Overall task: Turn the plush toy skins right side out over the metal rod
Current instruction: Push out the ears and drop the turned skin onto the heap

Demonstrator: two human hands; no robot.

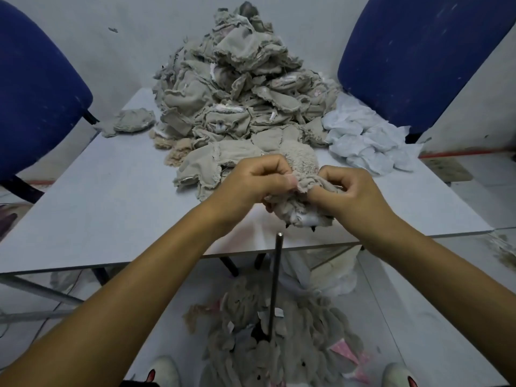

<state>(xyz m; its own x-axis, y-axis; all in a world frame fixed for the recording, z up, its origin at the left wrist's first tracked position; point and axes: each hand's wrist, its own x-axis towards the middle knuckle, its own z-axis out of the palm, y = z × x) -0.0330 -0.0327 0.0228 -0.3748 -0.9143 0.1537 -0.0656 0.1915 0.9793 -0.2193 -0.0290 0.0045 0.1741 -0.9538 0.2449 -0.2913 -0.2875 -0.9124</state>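
Both hands hold one grey-beige plush skin [303,191] just above the table's near edge. My left hand [257,185] pinches its left side and my right hand [346,191] pinches its right side. A fuzzy, right-side-out part bulges up between the hands; a white lining shows below. The thin metal rod [276,286] stands upright below the skin, its tip free of the fabric. A tall heap of inside-out grey skins [237,88] fills the back of the table.
The grey table [97,208] also carries pale blue skins [365,141] at the back right and a lone skin [131,121] at the back left. Fuzzy turned skins [279,336] lie on the floor round the rod. Blue chairs [36,88] stand on both sides.
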